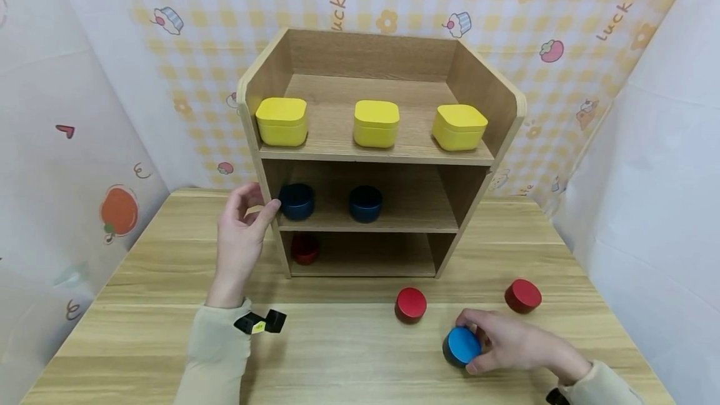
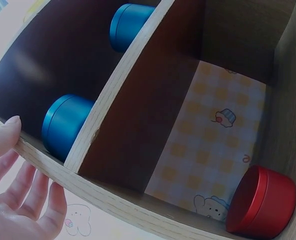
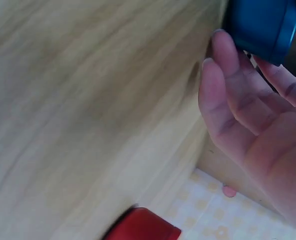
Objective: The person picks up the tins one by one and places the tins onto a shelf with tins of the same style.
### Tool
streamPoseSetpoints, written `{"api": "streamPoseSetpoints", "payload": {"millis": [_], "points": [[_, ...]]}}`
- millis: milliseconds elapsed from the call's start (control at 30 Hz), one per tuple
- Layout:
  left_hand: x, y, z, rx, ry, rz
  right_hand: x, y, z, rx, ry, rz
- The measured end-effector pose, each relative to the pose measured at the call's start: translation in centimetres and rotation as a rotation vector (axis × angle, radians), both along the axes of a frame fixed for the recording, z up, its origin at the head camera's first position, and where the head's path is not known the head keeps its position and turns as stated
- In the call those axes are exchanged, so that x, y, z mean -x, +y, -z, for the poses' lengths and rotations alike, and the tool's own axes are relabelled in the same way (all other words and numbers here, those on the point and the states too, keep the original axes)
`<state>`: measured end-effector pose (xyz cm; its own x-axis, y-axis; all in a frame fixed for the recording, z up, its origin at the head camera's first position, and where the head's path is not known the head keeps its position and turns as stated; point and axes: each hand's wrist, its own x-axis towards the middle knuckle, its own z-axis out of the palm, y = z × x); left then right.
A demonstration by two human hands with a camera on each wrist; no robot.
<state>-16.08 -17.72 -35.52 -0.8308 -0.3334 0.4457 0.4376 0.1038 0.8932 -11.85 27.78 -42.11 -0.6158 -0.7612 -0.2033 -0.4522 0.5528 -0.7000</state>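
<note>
My left hand [image 1: 240, 239] holds the left side panel of a wooden shelf unit [image 1: 360, 158], thumb at the front edge and fingers outside it. Close to that thumb, a blue round tin [image 1: 297, 201] stands on the middle shelf, with a second blue tin [image 1: 365, 204] to its right. Low at the front right, my right hand [image 1: 509, 341] grips another blue round tin [image 1: 462, 347] between thumb and fingers, its lid facing up. In the right wrist view this blue tin [image 3: 260, 27] is partly cut off by the frame edge.
Three yellow square tins [image 1: 377, 124] line the top shelf. A red round tin [image 1: 305, 249] sits at the bottom shelf's left end. On the wooden table [image 1: 337, 342], one red tin [image 1: 410, 305] lies left of my right hand and another red tin [image 1: 523, 296] behind it.
</note>
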Motion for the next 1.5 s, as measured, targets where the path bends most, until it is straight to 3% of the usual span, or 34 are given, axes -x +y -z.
{"api": "streamPoseSetpoints", "payload": {"millis": [133, 333, 467, 933, 1300, 1500], "points": [[0.0, 0.1, 0.1, 0.0, -0.006, -0.002, -0.3, -0.4, -0.7, -0.022, 0.059, 0.055], [-0.1, 0.1, 0.1, -0.013, 0.007, -0.011, -0.4, -1.1, -1.9, 0.067, 0.352, 0.099], [-0.2, 0.1, 0.1, -0.013, 0.023, -0.009, -0.2, -1.6, -2.9, 0.131, 0.476, 0.126], [-0.2, 0.2, -0.1, 0.001, 0.003, -0.01, 0.5, -4.7, -5.4, 0.255, 0.543, 0.358], [-0.1, 0.2, 0.2, 0.0, 0.021, -0.004, 1.5, -7.5, -7.3, 0.238, 0.644, 0.492], [-0.1, 0.1, -0.1, 0.015, 0.009, -0.021, 2.6, -8.9, -8.3, 0.234, 0.77, 0.567]]}}
